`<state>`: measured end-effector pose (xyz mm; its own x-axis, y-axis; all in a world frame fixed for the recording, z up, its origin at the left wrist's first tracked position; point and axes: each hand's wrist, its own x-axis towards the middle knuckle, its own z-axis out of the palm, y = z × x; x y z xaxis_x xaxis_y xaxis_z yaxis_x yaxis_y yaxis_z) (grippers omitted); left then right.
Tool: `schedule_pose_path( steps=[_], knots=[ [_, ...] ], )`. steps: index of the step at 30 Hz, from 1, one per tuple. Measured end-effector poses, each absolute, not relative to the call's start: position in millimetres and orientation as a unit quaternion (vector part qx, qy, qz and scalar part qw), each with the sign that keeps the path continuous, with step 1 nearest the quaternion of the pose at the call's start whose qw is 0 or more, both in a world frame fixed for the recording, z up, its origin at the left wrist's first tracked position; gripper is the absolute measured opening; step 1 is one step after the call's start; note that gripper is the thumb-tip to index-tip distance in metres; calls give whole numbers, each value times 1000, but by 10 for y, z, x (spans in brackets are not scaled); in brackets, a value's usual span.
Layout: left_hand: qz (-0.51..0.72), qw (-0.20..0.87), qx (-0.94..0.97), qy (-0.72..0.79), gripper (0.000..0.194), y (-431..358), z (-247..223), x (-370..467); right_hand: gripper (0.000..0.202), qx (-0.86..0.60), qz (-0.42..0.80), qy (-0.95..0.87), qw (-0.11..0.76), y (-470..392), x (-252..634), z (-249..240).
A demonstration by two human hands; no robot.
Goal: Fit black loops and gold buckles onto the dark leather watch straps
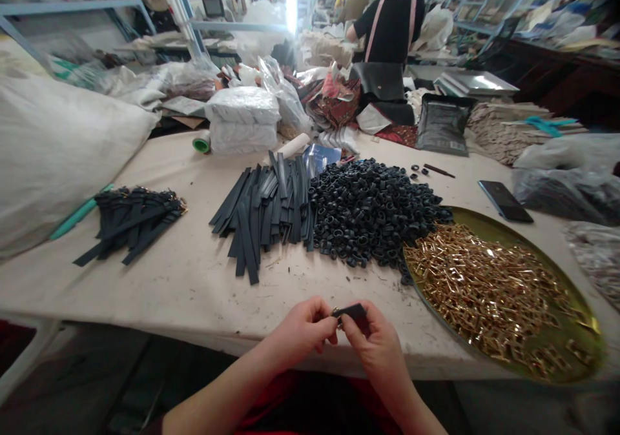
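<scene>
My left hand (303,328) and my right hand (375,344) meet at the table's near edge, both pinching one short black strap piece (352,311) with a small metal part at its left end. Beyond them lie a spread of flat black straps (264,212), a heap of small black loops (372,209) and a round brass tray (588,322) holding several gold metal buckles (489,286). A bundle of finished black straps with gold ends (133,219) lies at the left.
A big white sack (53,151) fills the left side. A phone (505,201) and plastic bags (566,177) lie at the right. Stacked white packets (242,125) and fabric clutter stand behind. A person in black (390,25) works at the far end.
</scene>
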<state>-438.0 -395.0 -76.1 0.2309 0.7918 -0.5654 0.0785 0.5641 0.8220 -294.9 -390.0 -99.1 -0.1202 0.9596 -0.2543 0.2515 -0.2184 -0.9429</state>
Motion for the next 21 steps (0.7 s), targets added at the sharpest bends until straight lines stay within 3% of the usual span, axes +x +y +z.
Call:
schedule_pose_path(
  steps=[7,9,12,15,17,21],
  knots=[
    [263,691,395,546,11,-3949,-763,-4382,26,-467,752,-347,309,-3853,-2916,-1005],
    [261,694,392,545,11,-3939,-784,-4393,24,-489,713,-382,327,-3885,-2929,-1001],
    [259,681,403,554,10,-3947,-781,-4407,17,-529,542,-541,366,-3941,-2941,-985],
    [252,595,476,596,11,-3972,-729,-4404,10,-515,414,-648,379,-3952,-2927,-982],
    [247,555,517,603,14,-3979,-696,-4402,14,-522,445,-635,356,-3925,-2911,-987],
    [248,578,513,584,19,-3934,-716,-4428,26,-508,580,-560,302,-3827,-2858,-954]
  ],
)
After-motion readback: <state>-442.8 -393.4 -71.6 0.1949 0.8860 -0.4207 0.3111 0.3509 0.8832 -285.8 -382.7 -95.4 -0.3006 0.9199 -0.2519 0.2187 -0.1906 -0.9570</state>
